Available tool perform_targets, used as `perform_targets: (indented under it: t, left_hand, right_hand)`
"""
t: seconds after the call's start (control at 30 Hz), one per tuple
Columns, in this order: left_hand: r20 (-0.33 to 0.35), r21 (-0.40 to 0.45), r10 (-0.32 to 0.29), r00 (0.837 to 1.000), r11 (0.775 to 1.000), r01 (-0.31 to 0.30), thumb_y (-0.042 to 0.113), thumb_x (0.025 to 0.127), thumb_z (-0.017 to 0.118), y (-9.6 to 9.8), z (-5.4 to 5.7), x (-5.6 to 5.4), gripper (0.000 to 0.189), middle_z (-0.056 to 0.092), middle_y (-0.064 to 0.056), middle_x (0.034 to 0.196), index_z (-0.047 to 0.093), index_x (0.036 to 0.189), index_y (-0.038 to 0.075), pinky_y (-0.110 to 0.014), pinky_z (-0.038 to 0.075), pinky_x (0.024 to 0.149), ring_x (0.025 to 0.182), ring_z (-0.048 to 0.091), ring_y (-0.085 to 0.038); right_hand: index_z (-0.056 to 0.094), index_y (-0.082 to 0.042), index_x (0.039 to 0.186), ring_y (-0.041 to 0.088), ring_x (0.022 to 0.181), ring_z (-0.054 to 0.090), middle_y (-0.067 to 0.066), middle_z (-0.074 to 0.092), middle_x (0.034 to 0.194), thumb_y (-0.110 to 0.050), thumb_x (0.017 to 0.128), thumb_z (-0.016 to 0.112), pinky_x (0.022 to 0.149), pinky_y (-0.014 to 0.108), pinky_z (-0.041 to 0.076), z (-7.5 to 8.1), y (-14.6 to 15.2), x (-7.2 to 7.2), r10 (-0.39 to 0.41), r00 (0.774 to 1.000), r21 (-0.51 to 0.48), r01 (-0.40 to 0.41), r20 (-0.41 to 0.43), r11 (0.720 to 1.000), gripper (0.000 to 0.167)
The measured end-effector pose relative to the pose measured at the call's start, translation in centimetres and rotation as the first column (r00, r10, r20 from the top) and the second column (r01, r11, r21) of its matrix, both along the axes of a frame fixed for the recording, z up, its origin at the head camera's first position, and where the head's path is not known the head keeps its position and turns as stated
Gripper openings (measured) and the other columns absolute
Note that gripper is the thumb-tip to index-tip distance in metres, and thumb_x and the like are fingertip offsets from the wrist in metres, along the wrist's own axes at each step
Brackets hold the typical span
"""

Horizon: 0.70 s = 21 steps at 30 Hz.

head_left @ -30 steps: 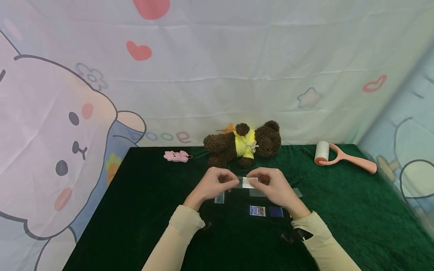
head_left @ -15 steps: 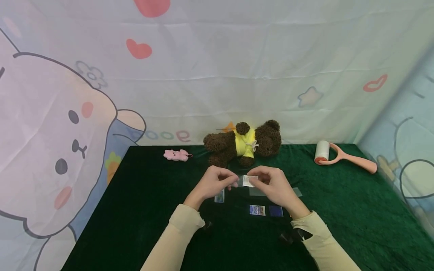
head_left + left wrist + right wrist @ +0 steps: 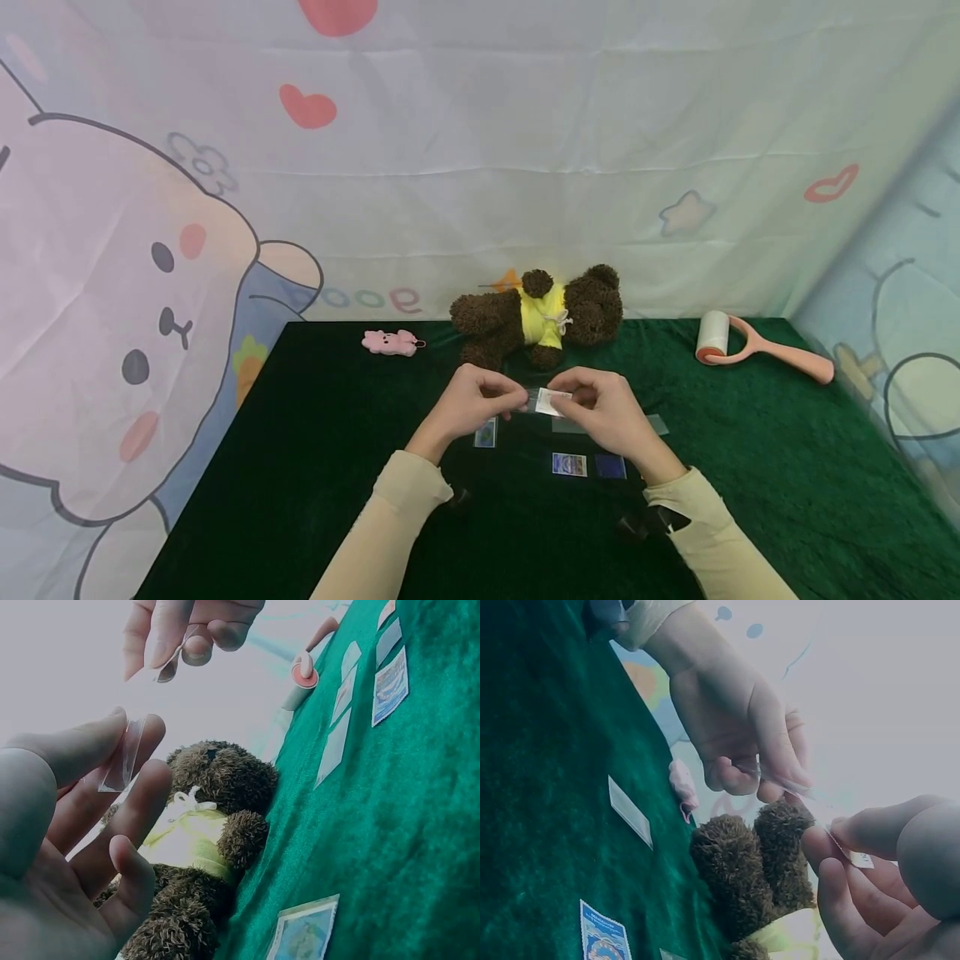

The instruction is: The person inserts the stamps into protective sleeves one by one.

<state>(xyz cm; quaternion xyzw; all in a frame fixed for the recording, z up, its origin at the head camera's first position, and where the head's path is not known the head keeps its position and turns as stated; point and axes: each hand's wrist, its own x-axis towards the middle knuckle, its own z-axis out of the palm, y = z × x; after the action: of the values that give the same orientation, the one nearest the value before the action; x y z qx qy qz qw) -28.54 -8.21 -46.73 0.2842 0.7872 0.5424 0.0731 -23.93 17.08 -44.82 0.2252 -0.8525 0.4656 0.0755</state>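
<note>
White-backed stamp: aloft, pinched by right hand. Clear sleeve: pinched by left hand; insertion seemingly unfinished. Below: stamp in sleeve, apparently done; patterned stamp, dark blue stamp, seemingly left to do.

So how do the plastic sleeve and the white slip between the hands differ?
The plastic sleeve is see-through, while the white slip looks opaque. The left hand pinches the plastic sleeve; the right hand pinches the white slip. Both are thin and held up off the green cloth.
</note>
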Motion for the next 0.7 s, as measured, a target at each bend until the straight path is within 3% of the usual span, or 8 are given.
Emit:
perform_targets:
  t: [0.17, 0.4, 0.7]
  left_hand:
    - [0.012, -0.006, 0.011, 1.0, 1.0, -0.011, 0.025, 0.1, 0.074, -0.01, 0.12, 0.09, 0.02, 0.08, 0.0, 0.09, 0.083, 0.106, 0.008, -0.034, 0.056, 0.072, 0.076, 0.072, -0.028]
    - [0.007, 0.0, 0.015, 1.0, 1.0, -0.015, 0.025, 0.101, 0.074, 0.0, 0.15, 0.19, 0.016, 0.08, 0.0, 0.089, 0.085, 0.102, 0.014, -0.035, 0.055, 0.072, 0.074, 0.073, -0.022]
    - [0.006, 0.01, -0.007, 1.0, 1.0, 0.007, 0.024, 0.1, 0.074, 0.1, 0.08, 0.18, 0.02, 0.08, -0.002, 0.088, 0.084, 0.104, 0.007, -0.034, 0.056, 0.073, 0.072, 0.073, -0.021]
  right_hand:
    - [0.076, -0.011, 0.108, 0.012, 0.068, 0.068, 0.005, 0.076, 0.097, -0.009, 0.097, 0.076, 0.059, 0.029, 0.056, 0.11, 0.07, 0.0, -0.009, 1.0, -0.006, 0.009, 0.002, 1.0, 0.011]
    - [0.076, -0.01, 0.108, 0.033, 0.072, 0.073, 0.006, 0.075, 0.096, -0.008, 0.098, 0.075, 0.06, 0.028, 0.057, 0.09, 0.14, -0.02, 0.007, 0.999, -0.035, -0.006, 0.036, 0.999, 0.011]
    - [0.077, -0.01, 0.108, 0.02, 0.067, 0.072, 0.006, 0.075, 0.095, -0.008, 0.098, 0.075, 0.06, 0.028, 0.058, 0.03, 0.23, -0.05, 0.03, 0.999, -0.029, -0.03, 0.021, 0.999, 0.01]
